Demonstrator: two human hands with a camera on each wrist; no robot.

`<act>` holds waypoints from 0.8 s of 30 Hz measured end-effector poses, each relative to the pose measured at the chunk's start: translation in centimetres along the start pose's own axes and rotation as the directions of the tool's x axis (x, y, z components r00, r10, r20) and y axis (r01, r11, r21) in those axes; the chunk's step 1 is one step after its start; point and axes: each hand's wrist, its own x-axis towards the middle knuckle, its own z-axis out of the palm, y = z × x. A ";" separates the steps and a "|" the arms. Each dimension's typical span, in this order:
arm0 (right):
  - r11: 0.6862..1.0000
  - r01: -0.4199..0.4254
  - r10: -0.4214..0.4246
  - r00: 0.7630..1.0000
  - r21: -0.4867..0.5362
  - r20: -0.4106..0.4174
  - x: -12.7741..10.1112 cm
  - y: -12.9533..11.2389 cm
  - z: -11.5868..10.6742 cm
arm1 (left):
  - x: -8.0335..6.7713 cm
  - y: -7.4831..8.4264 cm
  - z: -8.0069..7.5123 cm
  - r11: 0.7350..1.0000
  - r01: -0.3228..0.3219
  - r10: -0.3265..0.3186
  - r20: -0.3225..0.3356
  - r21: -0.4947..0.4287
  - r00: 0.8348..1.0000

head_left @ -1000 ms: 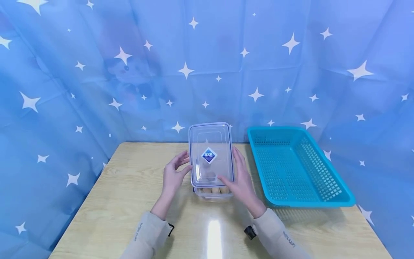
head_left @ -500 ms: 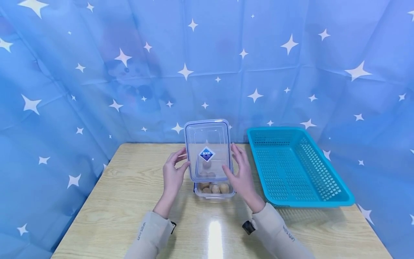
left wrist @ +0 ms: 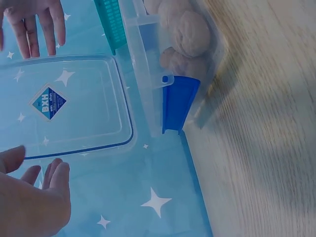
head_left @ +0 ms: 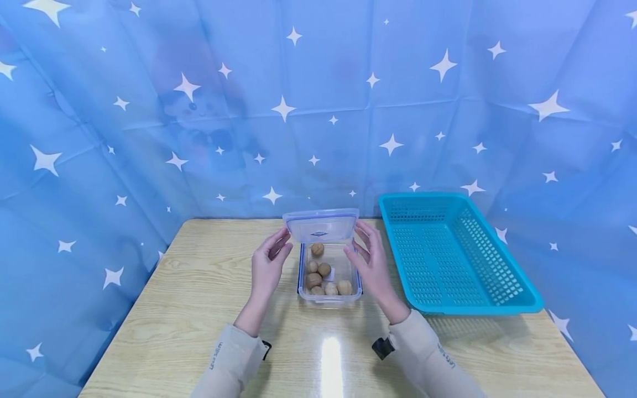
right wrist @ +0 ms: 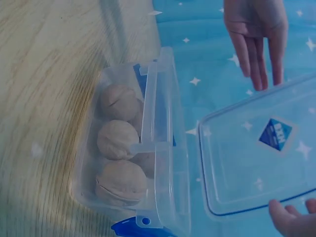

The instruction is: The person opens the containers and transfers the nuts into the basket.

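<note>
Head view shows the clear lid (head_left: 320, 225) lifted off and held between the left hand (head_left: 267, 266) and the right hand (head_left: 371, 266), above the far end of the open container (head_left: 329, 275), which sits on the table (head_left: 189, 309) with walnuts (head_left: 323, 277) inside. Each grip is spread: straight fingers press the lid's short edges from either side, and nothing curls round it. That hold looks like the weak point. If either palm eases off, the smooth plastic could slip and drop onto the walnuts or tip the container. Left wrist view shows a blue latch (left wrist: 177, 104) hanging open off the container wall; a careless sweep of the lid might catch it. The teal basket (head_left: 450, 254) stands just beside the right hand, close enough to bump.
</note>
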 end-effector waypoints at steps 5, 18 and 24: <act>0.997 -0.066 0.065 0.998 0.043 0.009 0.2 -0.2 -0.3 | 0.0 -0.1 -0.3 0.999 0.031 -0.030 0.028 -0.041 0.999; 0.983 -0.175 0.177 0.984 0.064 -0.027 0.3 0.0 -0.8 | -0.2 0.3 -0.6 0.998 0.066 -0.066 0.065 -0.001 0.996; 0.970 -0.241 0.241 0.969 0.024 -0.043 0.0 0.0 -0.9 | -0.4 0.2 -0.7 0.995 0.099 -0.096 0.100 -0.028 0.990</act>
